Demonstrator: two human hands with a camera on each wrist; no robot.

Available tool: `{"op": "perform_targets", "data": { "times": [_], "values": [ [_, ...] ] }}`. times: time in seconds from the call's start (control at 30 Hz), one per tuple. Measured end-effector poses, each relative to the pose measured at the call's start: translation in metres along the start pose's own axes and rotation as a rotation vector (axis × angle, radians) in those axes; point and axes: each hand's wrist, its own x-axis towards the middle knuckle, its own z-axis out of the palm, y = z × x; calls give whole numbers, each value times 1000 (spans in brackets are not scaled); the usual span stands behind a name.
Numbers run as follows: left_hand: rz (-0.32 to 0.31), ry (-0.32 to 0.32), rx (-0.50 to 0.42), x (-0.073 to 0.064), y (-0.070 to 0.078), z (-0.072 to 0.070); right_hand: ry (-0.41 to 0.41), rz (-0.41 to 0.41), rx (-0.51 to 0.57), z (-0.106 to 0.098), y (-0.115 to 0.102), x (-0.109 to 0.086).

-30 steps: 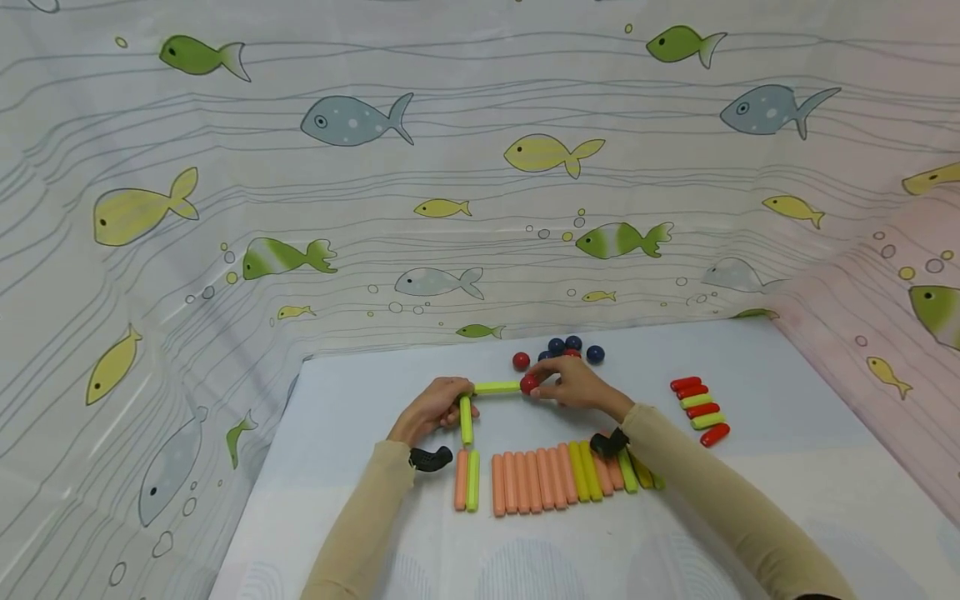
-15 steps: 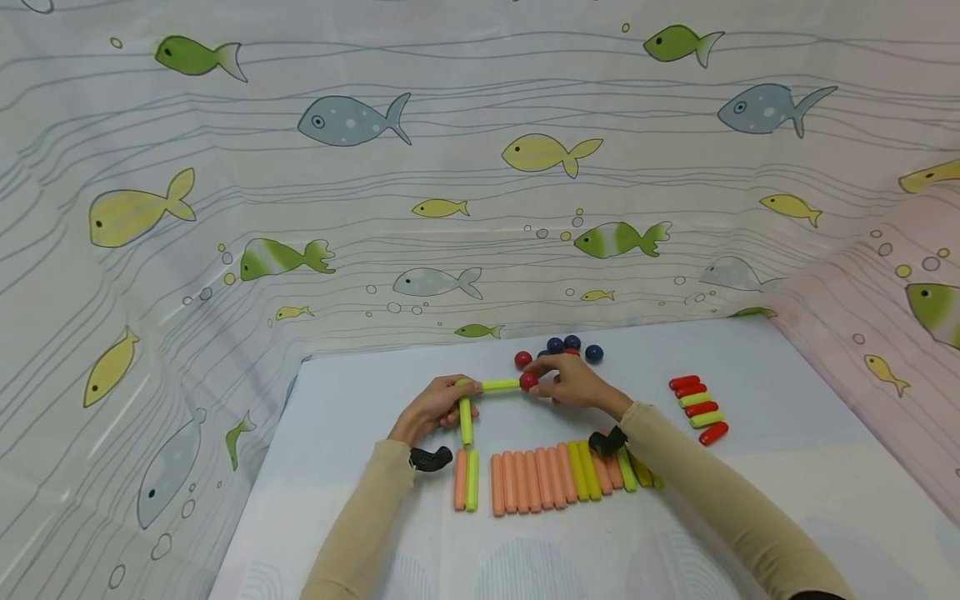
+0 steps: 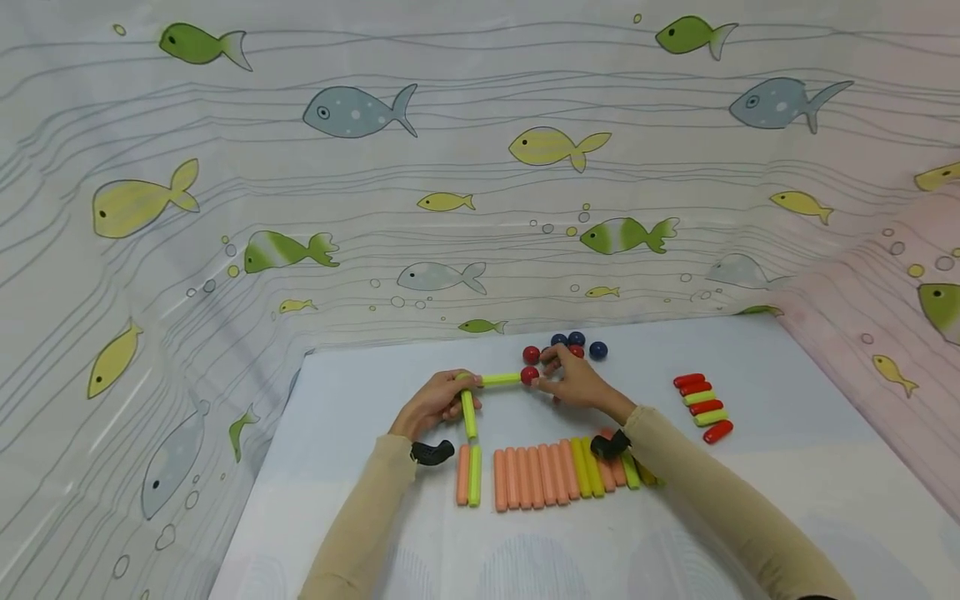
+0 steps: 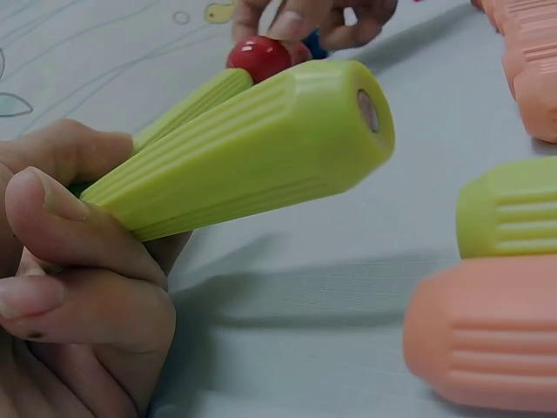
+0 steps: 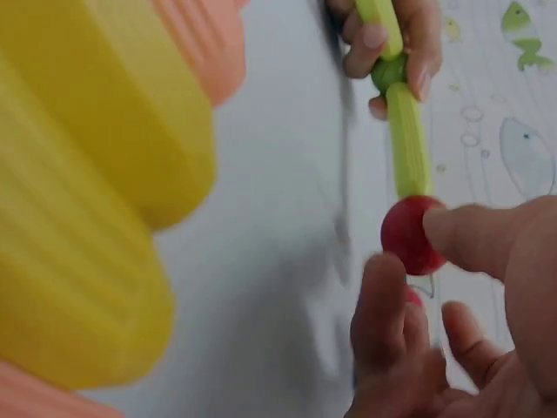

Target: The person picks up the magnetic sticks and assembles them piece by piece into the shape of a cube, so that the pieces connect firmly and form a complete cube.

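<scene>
My left hand (image 3: 438,396) pinches two yellow-green magnetic building rods where they meet at a green ball (image 5: 389,74). One rod (image 4: 252,157) points toward my body, and a small metal disc shows in its end. The other rod (image 3: 500,379) runs to the right, with a red ball (image 3: 529,375) at its far end. My right hand (image 3: 581,385) is beside that ball, fingers spread. In the right wrist view a digit (image 5: 470,237) touches the ball while another fingertip lies close below it.
Behind my right hand lie several dark blue balls (image 3: 597,350) and a red ball (image 3: 531,355). A row of peach rods (image 3: 525,477) and yellow rods (image 3: 587,467) lies in front. Short red and green rods (image 3: 701,407) sit at the right; a peach-and-green pair (image 3: 468,475) lies nearer left.
The fingers of my right hand have spread away from the red ball they pinched. My left thumb has shifted onto the corner, and the joined rods have moved slightly.
</scene>
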Motion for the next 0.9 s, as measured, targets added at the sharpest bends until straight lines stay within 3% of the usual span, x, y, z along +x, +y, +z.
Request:
{"op": "perform_targets", "data": {
  "times": [0.1, 0.17, 0.33, 0.5, 0.7, 0.9],
  "values": [
    [0, -1, -6, 0, 1, 1, 48, 21, -62, 1, -3, -6],
    [-4, 3, -11, 0, 2, 1, 25, 24, -111, 5, -7, -12],
    [-18, 5, -33, -1, 2, 0, -124, 12, -200, 25, -24, -30],
    [-28, 5, -41, 0, 2, -1, -207, -87, -242, 55, -47, -43],
    [-25, -24, -64, 1, 1, -2, -153, -185, -323, 87, -66, -49],
    [-30, -37, -92, 1, 1, -3, -123, -174, -449, 107, -78, -48]
  ]
}}
